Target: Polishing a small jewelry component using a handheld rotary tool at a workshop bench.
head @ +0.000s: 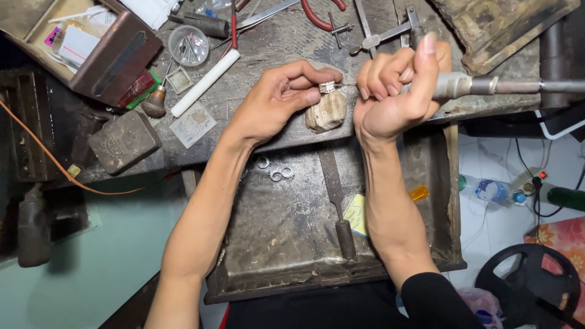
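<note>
My left hand (pixel 277 97) pinches a small silver ring (pixel 327 87) between thumb and fingers, holding it against the top of a worn wooden bench peg (pixel 327 114). My right hand (pixel 393 85) is closed around a thin tool whose tip points at the ring. A metal rod-like handpiece (pixel 487 85) runs from behind this hand toward the right edge. Both hands hover over a grimy workbench (pixel 286 42).
A metal catch tray (pixel 286 225) under the bench holds a file (pixel 338 201), several small rings (pixel 275 172) and a yellow card (pixel 355 214). On the bench lie a white stick (pixel 204 83), a clear round dish (pixel 188 45), red-handled pliers (pixel 320 18), a saw frame (pixel 384 33) and a dark block (pixel 125 141).
</note>
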